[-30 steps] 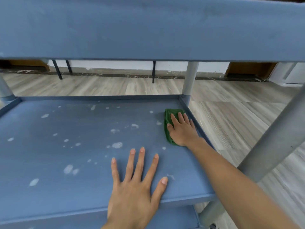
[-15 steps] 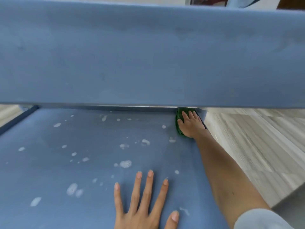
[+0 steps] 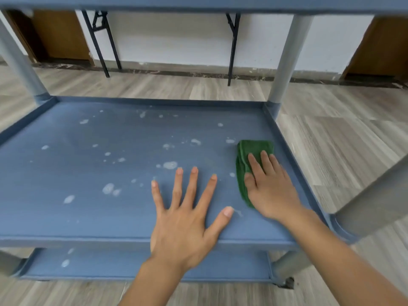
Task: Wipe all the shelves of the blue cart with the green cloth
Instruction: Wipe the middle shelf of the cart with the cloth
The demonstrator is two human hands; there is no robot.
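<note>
The blue cart's middle shelf (image 3: 88, 177) fills the view, dotted with whitish spots across its middle and left. A folded green cloth (image 3: 247, 155) lies flat near the shelf's right rim. My right hand (image 3: 269, 186) presses on it with straight fingers. My left hand (image 3: 187, 217) rests flat on the shelf with fingers spread, just left of the cloth. The bottom shelf (image 3: 110, 266) shows below the front edge, with a few white spots at its left. Only the top shelf's underside (image 3: 198, 3) is visible.
Grey cart posts stand at the back right (image 3: 284, 58), back left (image 3: 19, 62) and front right (image 3: 371, 199). Wood-look floor (image 3: 331, 133) surrounds the cart. Black folding table legs (image 3: 99, 40) stand by the white wall behind. A caster (image 3: 287, 282) is at the lower right.
My right hand has drawn the green cloth back from the far right corner toward the front along the right rim. The camera dropped below the top shelf; my left hand stays planted.
</note>
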